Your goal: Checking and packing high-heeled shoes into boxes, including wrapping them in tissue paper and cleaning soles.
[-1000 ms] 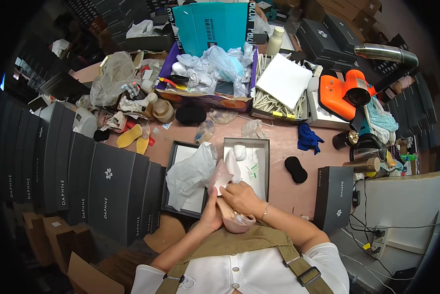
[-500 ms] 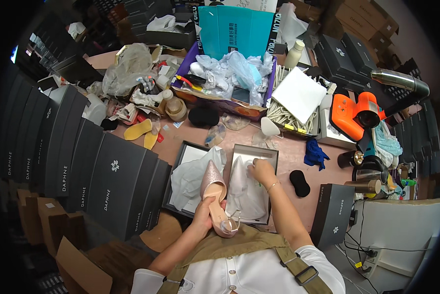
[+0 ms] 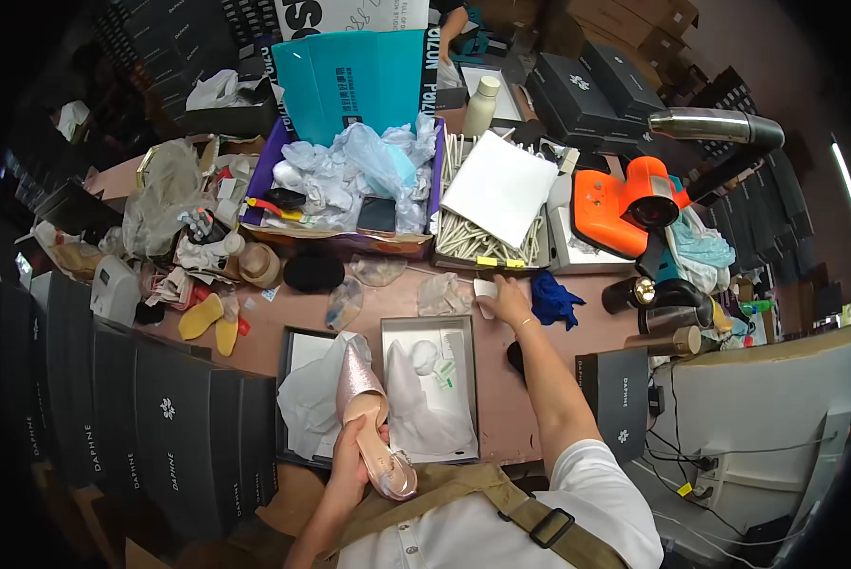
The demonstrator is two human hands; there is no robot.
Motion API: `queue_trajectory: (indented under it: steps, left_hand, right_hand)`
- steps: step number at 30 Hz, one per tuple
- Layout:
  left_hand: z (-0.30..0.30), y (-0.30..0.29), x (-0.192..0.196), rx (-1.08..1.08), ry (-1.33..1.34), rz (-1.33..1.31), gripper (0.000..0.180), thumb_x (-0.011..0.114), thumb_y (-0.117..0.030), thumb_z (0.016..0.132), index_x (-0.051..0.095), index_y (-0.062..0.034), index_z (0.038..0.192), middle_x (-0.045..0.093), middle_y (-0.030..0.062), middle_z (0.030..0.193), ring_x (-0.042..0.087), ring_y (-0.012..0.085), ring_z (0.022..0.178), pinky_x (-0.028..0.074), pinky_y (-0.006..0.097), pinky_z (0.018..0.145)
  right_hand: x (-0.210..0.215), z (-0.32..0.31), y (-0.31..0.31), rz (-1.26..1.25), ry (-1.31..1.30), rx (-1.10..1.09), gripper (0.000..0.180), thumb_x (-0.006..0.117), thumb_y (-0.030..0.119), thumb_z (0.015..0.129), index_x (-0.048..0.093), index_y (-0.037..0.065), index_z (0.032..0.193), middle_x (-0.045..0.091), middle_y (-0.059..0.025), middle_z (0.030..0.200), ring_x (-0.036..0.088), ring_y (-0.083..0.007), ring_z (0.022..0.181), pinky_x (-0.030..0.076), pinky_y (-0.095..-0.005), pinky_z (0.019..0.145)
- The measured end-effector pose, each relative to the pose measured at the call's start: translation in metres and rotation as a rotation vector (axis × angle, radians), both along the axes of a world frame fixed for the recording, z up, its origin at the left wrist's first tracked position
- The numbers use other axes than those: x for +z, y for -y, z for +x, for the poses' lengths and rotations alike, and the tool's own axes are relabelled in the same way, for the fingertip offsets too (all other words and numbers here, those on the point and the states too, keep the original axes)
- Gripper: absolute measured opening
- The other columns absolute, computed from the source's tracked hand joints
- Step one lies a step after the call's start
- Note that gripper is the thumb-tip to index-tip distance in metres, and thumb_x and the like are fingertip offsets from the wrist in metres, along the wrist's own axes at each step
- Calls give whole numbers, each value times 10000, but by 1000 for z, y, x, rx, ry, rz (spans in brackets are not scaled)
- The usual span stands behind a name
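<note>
My left hand grips a glittery pink pointed shoe by its middle, holding it over the near edge of the open shoe box. White tissue paper lines the box, and the box lid lies beside it with more tissue in it. My right hand reaches far across the pink table and closes on a small white object beyond the box, next to a blue cloth.
A purple bin of crumpled plastic, a tray of paper sticks and an orange tool stand at the back. Black shoe boxes line the left; another black box stands on the right. Yellow insoles lie at left.
My right hand left the shoe and the box and stretched forward to the small white object. The left hand keeps the shoe, now alone.
</note>
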State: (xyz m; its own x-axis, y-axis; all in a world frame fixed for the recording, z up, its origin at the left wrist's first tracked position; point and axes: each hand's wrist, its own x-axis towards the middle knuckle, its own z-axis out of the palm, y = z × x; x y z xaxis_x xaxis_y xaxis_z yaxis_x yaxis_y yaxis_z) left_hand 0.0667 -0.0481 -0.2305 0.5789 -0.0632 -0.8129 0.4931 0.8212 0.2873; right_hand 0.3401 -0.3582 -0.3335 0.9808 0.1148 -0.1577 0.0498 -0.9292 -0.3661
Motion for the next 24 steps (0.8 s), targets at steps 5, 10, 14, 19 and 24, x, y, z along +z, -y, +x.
queue_trajectory:
  steps: [5, 10, 14, 19, 24]
  left_hand:
    - [23, 15, 11, -73, 7, -31, 429, 554, -280, 881, 490, 26, 1175, 615, 183, 905, 616, 228, 729, 524, 324, 665]
    - [30, 25, 18, 9, 131, -122, 492, 571, -331, 879, 482, 36, 1194, 597, 179, 1020, 623, 270, 879, 538, 370, 779]
    - [35, 38, 41, 28, 252, -178, 578, 468, -495, 925, 486, -13, 1243, 579, 114, 1124, 591, 253, 1005, 492, 401, 897]
    - [17, 33, 45, -37, 331, -180, 584, 389, -555, 945, 493, -65, 1246, 577, 86, 1124, 573, 214, 1012, 478, 369, 866]
    - [-11, 48, 13, -46, 262, 76, 455, 494, -361, 955, 445, -32, 1266, 581, 113, 1065, 579, 217, 939, 493, 380, 819]
  right_hand:
    - [8, -22, -13, 112, 76, -152, 518, 835, 244, 626, 531, 14, 977, 587, -193, 1007, 574, -364, 925, 484, -421, 777]
    - [117, -73, -41, 759, 121, -79, 417, 780, 111, 715, 472, 17, 980, 599, -129, 842, 577, -197, 737, 490, -312, 679]
    - [156, -166, -102, 879, 120, 419, 289, 713, 57, 795, 535, 21, 1019, 598, -99, 950, 604, -205, 841, 485, -308, 752]
    - [164, -203, -122, 474, 378, 801, 286, 672, 137, 732, 615, 94, 1009, 581, -49, 936, 538, -222, 946, 371, -373, 819]
    - [131, -197, -146, 165, 108, 729, 230, 615, 188, 776, 638, 83, 979, 610, -85, 958, 600, -273, 848, 415, -389, 738]
